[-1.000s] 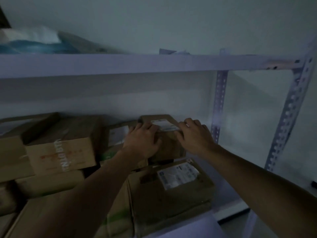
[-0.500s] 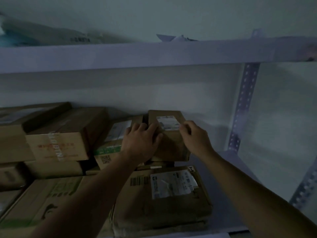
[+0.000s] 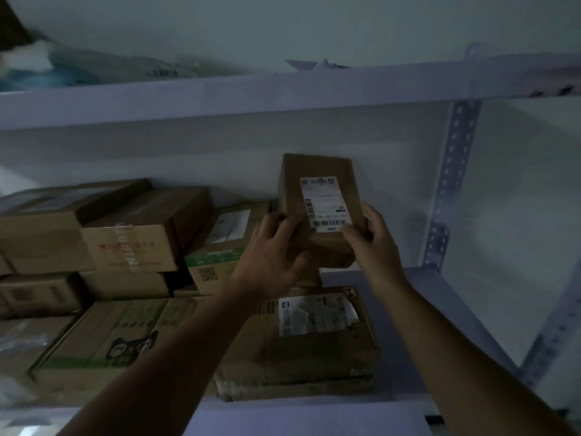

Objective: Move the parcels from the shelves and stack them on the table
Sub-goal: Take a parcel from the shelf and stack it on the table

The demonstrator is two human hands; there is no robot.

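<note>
A small brown cardboard parcel [image 3: 317, 171] with a white shipping label is lifted and tilted up off the stack, its label facing me. My left hand [image 3: 270, 259] grips its lower left side and my right hand [image 3: 374, 243] grips its lower right corner. Beneath it lies a larger flat parcel [image 3: 314, 341] with a white label. More cardboard parcels [image 3: 138, 234] are piled on the shelf to the left.
The white metal shelf board [image 3: 418, 281] is bare at the right of the parcels. An upper shelf [image 3: 251, 92] runs overhead with soft bags [image 3: 94, 67] on it. A perforated upright post [image 3: 449, 184] stands at the right, against the white wall.
The small parcel has been raised off the stack and tipped upward, label toward me. Both hands shifted from its top to its lower sides.
</note>
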